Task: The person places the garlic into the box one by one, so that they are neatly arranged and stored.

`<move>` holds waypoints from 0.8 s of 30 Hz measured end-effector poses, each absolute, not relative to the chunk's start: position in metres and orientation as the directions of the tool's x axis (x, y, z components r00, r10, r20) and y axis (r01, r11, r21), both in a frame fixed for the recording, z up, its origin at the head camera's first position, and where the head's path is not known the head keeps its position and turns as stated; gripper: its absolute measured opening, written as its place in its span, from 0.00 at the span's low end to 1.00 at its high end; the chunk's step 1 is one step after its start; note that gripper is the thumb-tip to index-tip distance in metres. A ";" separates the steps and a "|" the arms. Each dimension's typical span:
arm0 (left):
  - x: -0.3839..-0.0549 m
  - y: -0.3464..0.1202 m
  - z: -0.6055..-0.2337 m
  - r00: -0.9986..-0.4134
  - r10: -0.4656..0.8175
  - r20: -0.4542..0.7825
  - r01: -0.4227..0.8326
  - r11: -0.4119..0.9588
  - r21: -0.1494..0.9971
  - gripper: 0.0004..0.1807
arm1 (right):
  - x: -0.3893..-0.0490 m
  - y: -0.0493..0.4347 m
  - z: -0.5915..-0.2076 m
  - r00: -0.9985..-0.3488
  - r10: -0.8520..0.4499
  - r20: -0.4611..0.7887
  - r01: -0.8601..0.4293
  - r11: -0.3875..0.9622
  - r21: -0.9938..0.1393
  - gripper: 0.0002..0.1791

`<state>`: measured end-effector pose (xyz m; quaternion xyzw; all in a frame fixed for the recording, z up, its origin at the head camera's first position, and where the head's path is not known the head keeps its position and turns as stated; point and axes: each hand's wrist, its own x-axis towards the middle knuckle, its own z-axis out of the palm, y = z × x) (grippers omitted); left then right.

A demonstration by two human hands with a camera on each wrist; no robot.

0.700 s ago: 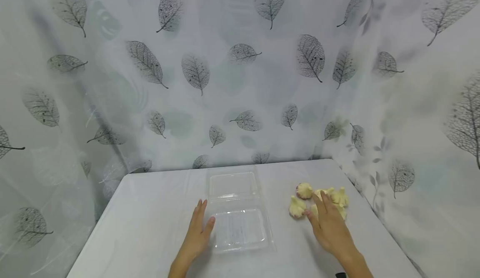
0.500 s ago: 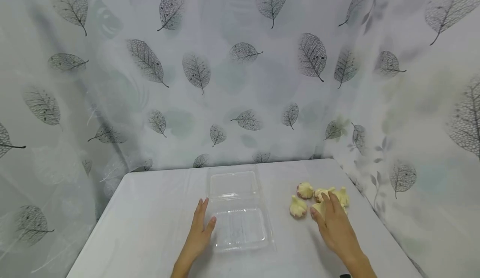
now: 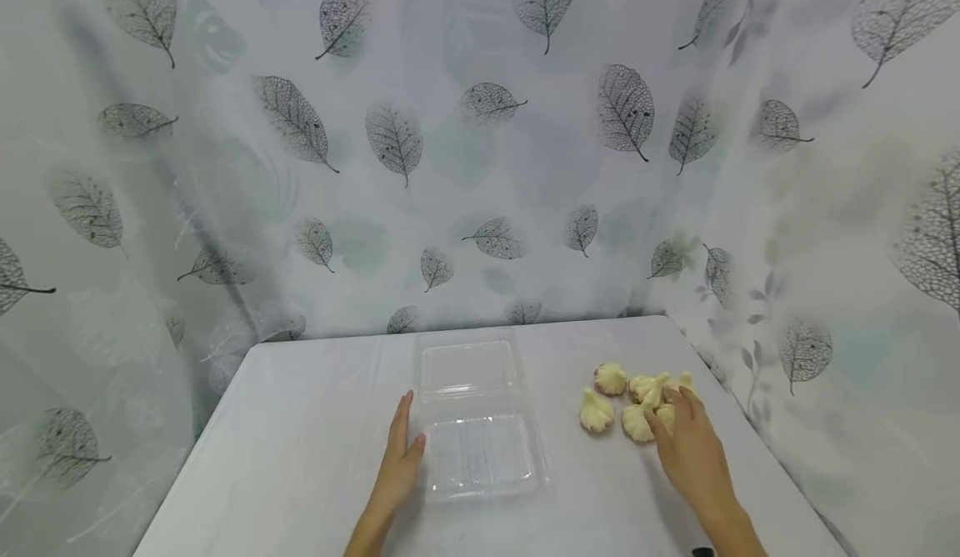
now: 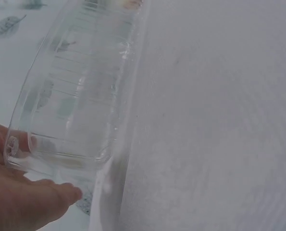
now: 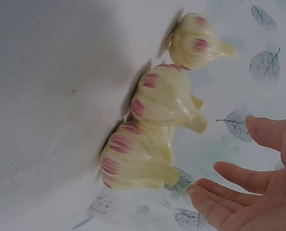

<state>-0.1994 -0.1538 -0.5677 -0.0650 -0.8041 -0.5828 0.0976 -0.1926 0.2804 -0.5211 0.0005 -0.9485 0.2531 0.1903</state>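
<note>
A hinged clear plastic container lies opened flat on the table, its lid toward the back. Beside its left edge is my left hand, fingers extended and thumb apart. The left wrist view shows this hand at the container's near corner, with fingers partly seen through the clear wall. Several cream garlic bulbs with pink streaks, such as this garlic bulb, sit at the right. My right hand hovers at the group's right side and covers part of it. In the right wrist view its fingers are spread near the garlic stems, holding nothing.
A white cloth covers the table. Behind and on both sides hangs a pale curtain printed with grey leaves. Between the container and the garlic lies a strip of tabletop.
My right hand has shifted right across the garlic group, uncovering bulbs on its left side. The left hand stays beside the container, its fingers drawn slightly closer together.
</note>
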 end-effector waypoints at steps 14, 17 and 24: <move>-0.200 -0.150 -0.572 -0.986 -0.128 0.106 0.108 -0.013 0.994 0.35 | -0.199 0.293 -0.532 -0.878 0.178 0.445 -0.063 0.878 -0.475 0.25; -0.200 -0.149 -0.571 -0.989 -0.135 0.064 0.075 -0.076 0.994 0.35 | -0.201 0.296 -0.534 -0.867 0.198 0.457 -0.046 0.882 -0.469 0.24; -0.201 -0.150 -0.572 -0.992 -0.128 0.016 0.041 -0.190 0.981 0.35 | -0.206 0.301 -0.534 -0.870 0.220 0.442 -0.011 0.887 -0.462 0.22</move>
